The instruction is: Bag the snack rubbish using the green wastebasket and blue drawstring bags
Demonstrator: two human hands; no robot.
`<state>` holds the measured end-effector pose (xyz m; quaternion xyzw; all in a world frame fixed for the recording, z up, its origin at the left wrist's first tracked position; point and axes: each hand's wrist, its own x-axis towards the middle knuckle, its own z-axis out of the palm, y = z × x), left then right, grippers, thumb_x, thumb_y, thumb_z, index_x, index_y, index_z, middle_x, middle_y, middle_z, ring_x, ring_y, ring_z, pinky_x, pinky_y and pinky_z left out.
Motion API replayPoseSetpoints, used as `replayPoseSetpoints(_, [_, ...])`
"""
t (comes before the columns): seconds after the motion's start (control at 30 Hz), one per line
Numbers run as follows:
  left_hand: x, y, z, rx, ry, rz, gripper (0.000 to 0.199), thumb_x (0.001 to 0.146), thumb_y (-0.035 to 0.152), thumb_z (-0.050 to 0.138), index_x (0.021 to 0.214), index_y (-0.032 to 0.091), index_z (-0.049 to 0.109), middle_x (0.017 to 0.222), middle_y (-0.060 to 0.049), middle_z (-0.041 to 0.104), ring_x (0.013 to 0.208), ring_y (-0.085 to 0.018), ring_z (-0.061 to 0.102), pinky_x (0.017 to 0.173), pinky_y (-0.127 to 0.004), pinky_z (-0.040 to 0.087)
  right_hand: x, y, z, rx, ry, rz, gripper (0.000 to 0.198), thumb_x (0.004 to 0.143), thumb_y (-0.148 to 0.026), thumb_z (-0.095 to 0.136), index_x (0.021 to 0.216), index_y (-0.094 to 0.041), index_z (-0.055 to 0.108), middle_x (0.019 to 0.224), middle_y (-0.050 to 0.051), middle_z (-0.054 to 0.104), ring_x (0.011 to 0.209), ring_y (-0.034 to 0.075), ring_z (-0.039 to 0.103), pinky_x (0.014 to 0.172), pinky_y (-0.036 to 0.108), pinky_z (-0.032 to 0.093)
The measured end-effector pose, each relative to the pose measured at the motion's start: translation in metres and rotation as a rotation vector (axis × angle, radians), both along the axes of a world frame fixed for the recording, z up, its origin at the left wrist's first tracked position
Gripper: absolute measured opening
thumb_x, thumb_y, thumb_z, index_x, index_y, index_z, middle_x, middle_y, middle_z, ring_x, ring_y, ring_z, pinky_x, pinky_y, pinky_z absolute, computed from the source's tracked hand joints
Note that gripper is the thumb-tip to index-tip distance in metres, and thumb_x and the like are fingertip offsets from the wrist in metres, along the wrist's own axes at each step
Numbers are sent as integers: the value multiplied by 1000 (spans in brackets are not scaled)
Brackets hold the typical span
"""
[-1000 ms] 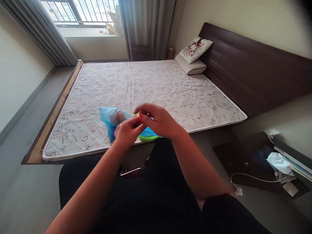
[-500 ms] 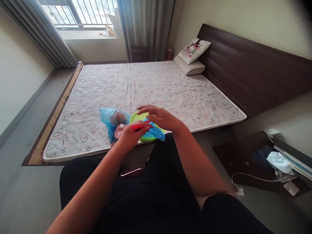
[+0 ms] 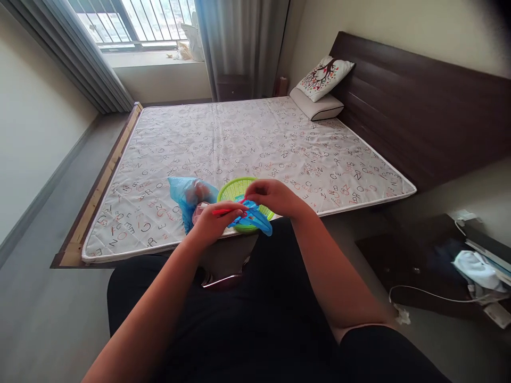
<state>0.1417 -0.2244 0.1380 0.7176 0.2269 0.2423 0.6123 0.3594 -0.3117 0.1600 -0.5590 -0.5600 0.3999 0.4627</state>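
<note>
My left hand (image 3: 213, 222) is closed around a slim red object (image 3: 225, 211), which points to the right; its exact kind is not clear. Above its tip, my right hand (image 3: 275, 198) is pinched, with a bit of pinkish red at its fingertips; what it grips is mostly hidden. Under both hands, a crumpled blue plastic bag (image 3: 261, 221) lies in a round green plastic basket (image 3: 235, 187) and hangs over its near rim. Left of the basket stands another blue plastic bag (image 3: 183, 194) with roundish contents. A pink item (image 3: 197, 214) sits partly behind my left hand.
The basket and bags rest at the near edge of a letter-printed mattress (image 3: 191, 143). Pillows (image 3: 325, 80) lie by the dark headboard (image 3: 399, 96). On the right, a dark nightstand (image 3: 383, 247) holds a white cloth (image 3: 477, 266) and a cable.
My right hand has gone from spread fingers over the basket to a pinch near the red object's tip. More of the basket shows. The view has shifted slightly.
</note>
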Motion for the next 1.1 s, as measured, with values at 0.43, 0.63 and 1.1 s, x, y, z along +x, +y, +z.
replayPoseSetpoints(0.43, [5,-3,6,-170,-22,295,40,78,52,84,87,18,64,69,-1,72,55,-14,65,48,-23,50,-71,-15,-33,258,-291,-311,8,92,-26,74,85,-23,76,89,2,69,84,17,62,80,33,50])
replayPoseSetpoints(0.63, [-4,0,2,-9,108,123,33,84,50,80,88,19,71,70,-3,73,63,-18,70,56,-27,56,-70,-5,-54,441,-605,-432,11,97,-26,68,86,-23,69,100,7,67,99,24,58,92,41,50])
replayPoseSetpoints(1.1, [-19,10,-6,730,52,76,12,98,28,70,97,24,81,101,-6,82,92,-20,78,85,-34,62,-52,2,-57,-7,155,-46,33,87,-34,77,117,-22,75,99,2,75,82,15,66,74,27,52])
